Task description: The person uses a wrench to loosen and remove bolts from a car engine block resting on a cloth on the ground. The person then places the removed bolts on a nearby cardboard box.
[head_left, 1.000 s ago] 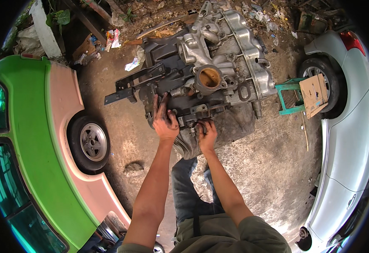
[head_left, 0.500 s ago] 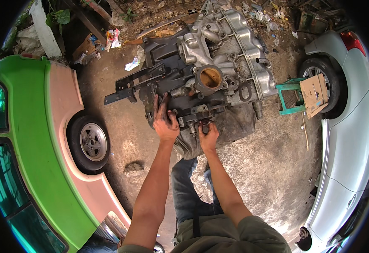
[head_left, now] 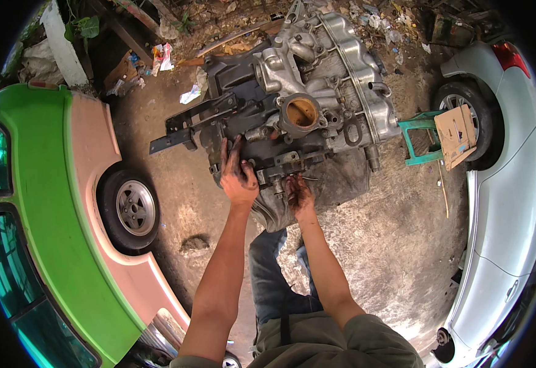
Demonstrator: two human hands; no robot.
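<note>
Silver-and-black metal engine [head_left: 298, 116], standing between green-and-pink car [head_left: 44, 184] and silver car [head_left: 504, 208]. Left hand [head_left: 239, 181]: fingers extended, slightly spread, on engine's dark side. Right hand [head_left: 300, 195]: fingers curled beside black metal bracket [head_left: 284, 164]; grip cannot be told.

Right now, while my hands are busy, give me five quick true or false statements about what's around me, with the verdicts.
1. The left hand rests on the engine. True.
2. The right hand is far away from the engine. False: it is at the engine's near side, though what its fingers grip is unclear.
3. A green stool stands to the right of the engine. True.
4. The vehicle on the left is all blue. False: its body is green and pink.
5. The car on the right is silver. True.
</note>
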